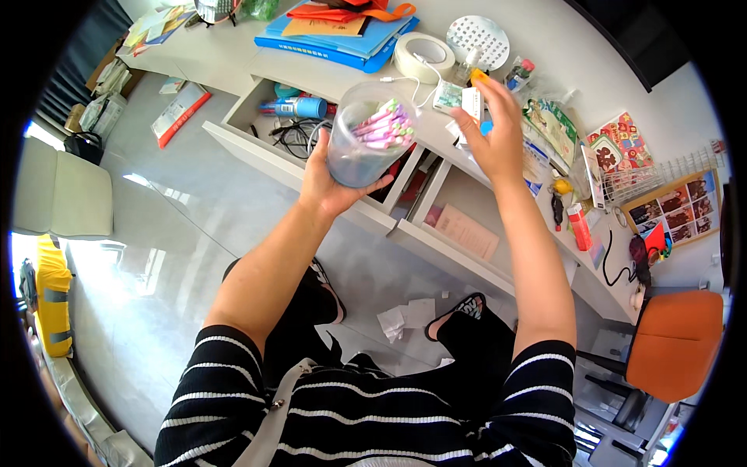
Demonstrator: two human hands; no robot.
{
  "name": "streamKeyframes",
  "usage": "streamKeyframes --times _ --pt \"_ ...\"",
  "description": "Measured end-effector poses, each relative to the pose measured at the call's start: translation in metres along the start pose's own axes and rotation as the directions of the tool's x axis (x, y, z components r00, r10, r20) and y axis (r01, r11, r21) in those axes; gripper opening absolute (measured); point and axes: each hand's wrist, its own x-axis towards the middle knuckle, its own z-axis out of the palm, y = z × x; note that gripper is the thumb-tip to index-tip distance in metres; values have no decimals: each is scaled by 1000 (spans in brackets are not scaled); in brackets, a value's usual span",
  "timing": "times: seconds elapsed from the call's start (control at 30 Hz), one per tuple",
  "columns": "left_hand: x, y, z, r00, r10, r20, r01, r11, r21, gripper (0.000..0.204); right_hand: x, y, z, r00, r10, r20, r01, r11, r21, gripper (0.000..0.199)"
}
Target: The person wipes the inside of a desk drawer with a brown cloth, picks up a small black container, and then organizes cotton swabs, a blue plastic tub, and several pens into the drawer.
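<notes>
My left hand [334, 192] is wrapped round the lower part of a clear plastic cylinder tub [356, 159], lifted over the open drawer. Inside it leans a bunch of thin pink, white and purple sticks [385, 126] with coloured ends; their exact kind is hard to tell. Over the cluttered desk, my right hand [496, 132] has thumb and forefinger apart, with nothing visible between them. Its forefinger tip is beside a small yellow-orange item [478, 75]. Just left of that hand are a small green-and-white box [449, 96] and a little bottle [470, 61].
One open drawer [257, 148] holds cables and a blue cylinder [302, 107]; another holds a pink booklet [467, 232]. On the desk sit a tape roll [424, 56], blue folders [334, 47] and a photo frame [675, 208]. An orange chair [675, 346] stands right; papers [405, 317] lie by my feet.
</notes>
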Motion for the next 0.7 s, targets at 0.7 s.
streamKeyframes --times 0.7 --pt "7 42 17 508 777 372 -309 -239 921 104 33 -59 99 851 286 441 -525 460 716 45"
